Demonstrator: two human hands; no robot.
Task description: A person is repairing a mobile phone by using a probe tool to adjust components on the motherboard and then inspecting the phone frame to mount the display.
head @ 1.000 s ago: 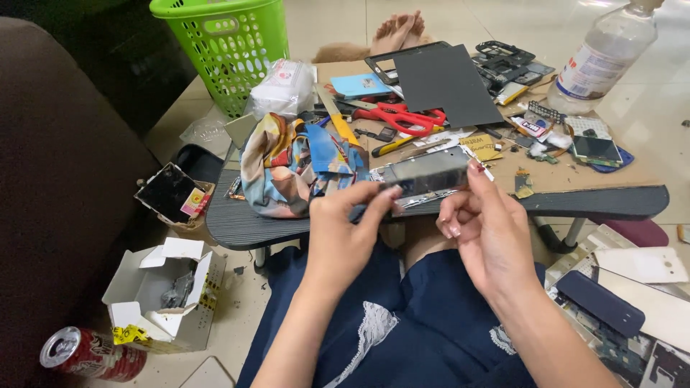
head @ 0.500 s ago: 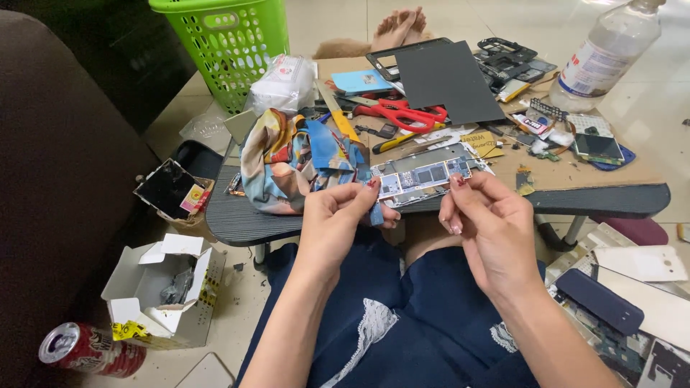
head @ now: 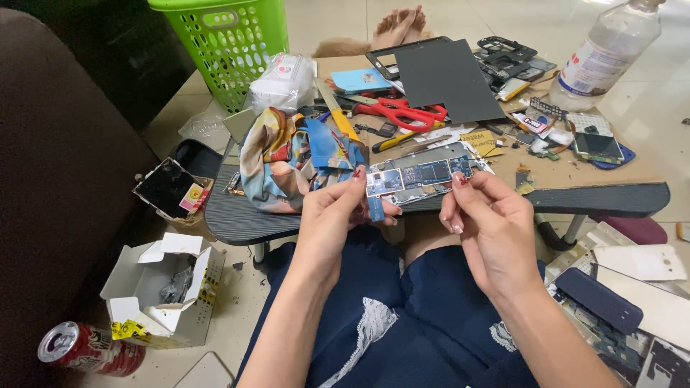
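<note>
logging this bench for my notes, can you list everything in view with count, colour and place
circuit board: 1, blue, held over the table's near edge
scissors: 1, red handles, table middle
dark panel: 1, black, table far side
cloth: 1, multicoloured, table left
plastic bottle: 1, clear, far right
basket: 1, green, floor beyond table
open carton: 1, white, floor left
drink can: 1, red, floor bottom left
table: 1, dark rim, centre
left hand: 1, fingers pinch board's left end
right hand: 1, fingers at board's right end
</note>
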